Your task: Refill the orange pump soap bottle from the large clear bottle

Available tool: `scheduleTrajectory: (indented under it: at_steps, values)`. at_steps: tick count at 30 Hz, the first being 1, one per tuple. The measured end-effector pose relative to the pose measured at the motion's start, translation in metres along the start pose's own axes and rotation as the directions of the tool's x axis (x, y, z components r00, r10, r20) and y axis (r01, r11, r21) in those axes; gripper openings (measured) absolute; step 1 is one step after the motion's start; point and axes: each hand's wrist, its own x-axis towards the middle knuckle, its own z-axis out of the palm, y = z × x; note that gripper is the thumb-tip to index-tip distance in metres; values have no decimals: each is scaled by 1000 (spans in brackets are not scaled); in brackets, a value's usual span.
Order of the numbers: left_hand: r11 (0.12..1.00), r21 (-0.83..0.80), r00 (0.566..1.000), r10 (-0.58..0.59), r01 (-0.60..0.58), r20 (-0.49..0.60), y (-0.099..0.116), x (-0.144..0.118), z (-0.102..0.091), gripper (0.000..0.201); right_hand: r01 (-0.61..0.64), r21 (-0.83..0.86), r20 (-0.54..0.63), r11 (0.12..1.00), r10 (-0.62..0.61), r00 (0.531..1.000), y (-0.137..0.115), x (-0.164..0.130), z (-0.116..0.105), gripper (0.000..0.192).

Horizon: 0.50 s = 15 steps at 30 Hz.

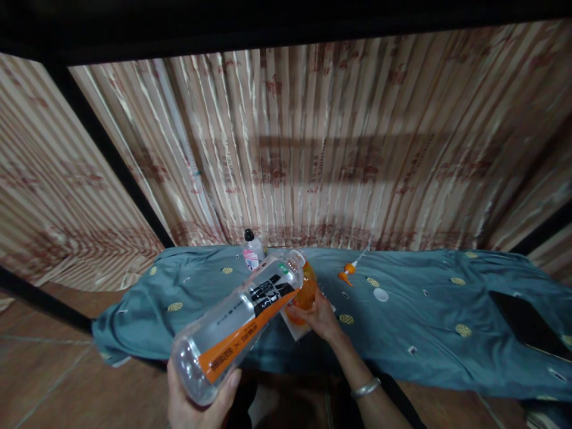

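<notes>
My left hand (201,393) grips the base of a large clear plastic bottle (239,328) with an orange and black label. The bottle is tilted, its neck up and to the right, close over an orange bottle (307,293). Around the orange bottle's side, my right hand (319,316) is closed, holding it upright on the cloth. The clear bottle's neck hides the orange bottle's top, and I cannot tell whether liquid is flowing. Beneath the orange bottle lies a pale flat piece (297,330), partly covered. An orange pump head (346,273) with a clear tube lies to the right.
A small clear bottle with a black cap (252,250) stands at the back. On the right, a dark phone or tablet (531,325) and a white disc (381,295) rest on the teal patterned cloth (415,322). Black frame posts (111,155) and a striped curtain (290,149) surround the surface.
</notes>
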Motion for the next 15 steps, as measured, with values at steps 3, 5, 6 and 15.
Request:
scheduleTrajectory:
  at_steps: [3,5,6,15]
  values:
    - [998,26,999,-53,53,-4,2,0,0,103,-1,12,10,1000,1,1000,-1,0,-1,69]
    - [997,32,998,-69,69,-1,1,1,-1,103,-15,10,15,1000,15,1000,-2,0,-1,71]
    - [997,33,997,-74,73,4,0,1,-2,102,-23,3,12,1000,23,1000,-2,0,-1,71]
    - [996,23,995,-93,92,39,-8,5,-6,97,1,-40,-9,999,-2,1000,-3,0,-1,65]
